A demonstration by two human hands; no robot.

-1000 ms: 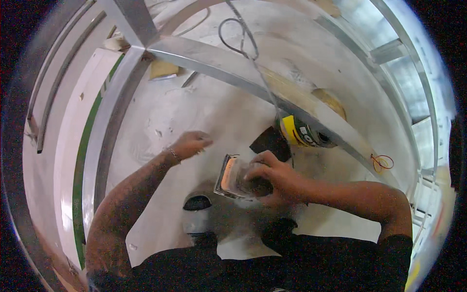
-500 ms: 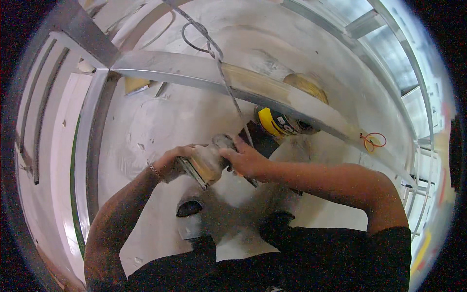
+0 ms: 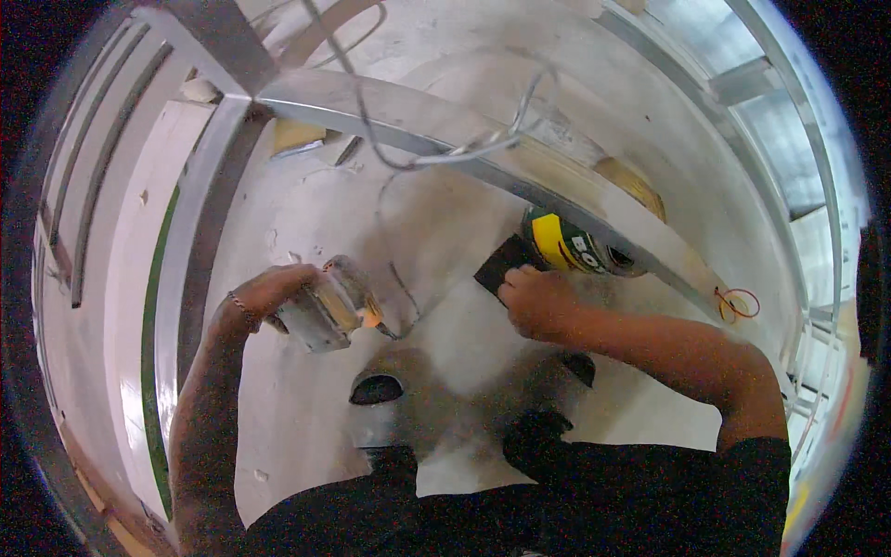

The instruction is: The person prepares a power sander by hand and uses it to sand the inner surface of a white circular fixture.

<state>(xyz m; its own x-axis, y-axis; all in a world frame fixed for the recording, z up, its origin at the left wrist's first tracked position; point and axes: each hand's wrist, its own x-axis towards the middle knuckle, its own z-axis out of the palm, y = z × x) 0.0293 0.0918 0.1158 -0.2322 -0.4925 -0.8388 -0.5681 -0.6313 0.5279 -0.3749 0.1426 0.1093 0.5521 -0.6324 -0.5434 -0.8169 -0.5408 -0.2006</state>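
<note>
Dusty floor (image 3: 288, 408), left hand (image 3: 277, 290) gripping sander (image 3: 317, 320), long axis slanting down-right, right hand (image 3: 538, 302) closed on dark sheet (image 3: 501, 266)

- so it's a head-worn fisheye, the left one of a side-by-side pair
- aims steeply down, dark shirt (image 3: 622, 492) along the bottom edge, left hand (image 3: 274, 290) and right hand (image 3: 538, 303) mid-frame
- pretty close in, but wide enough that the metal frame (image 3: 306, 95) bows

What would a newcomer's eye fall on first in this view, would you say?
Probably the yellow-banded can, partly hidden by the metal rail, right of centre. Next come the dusty tool in the left hand and, beside the can, the dark sheet at the right hand.
</note>
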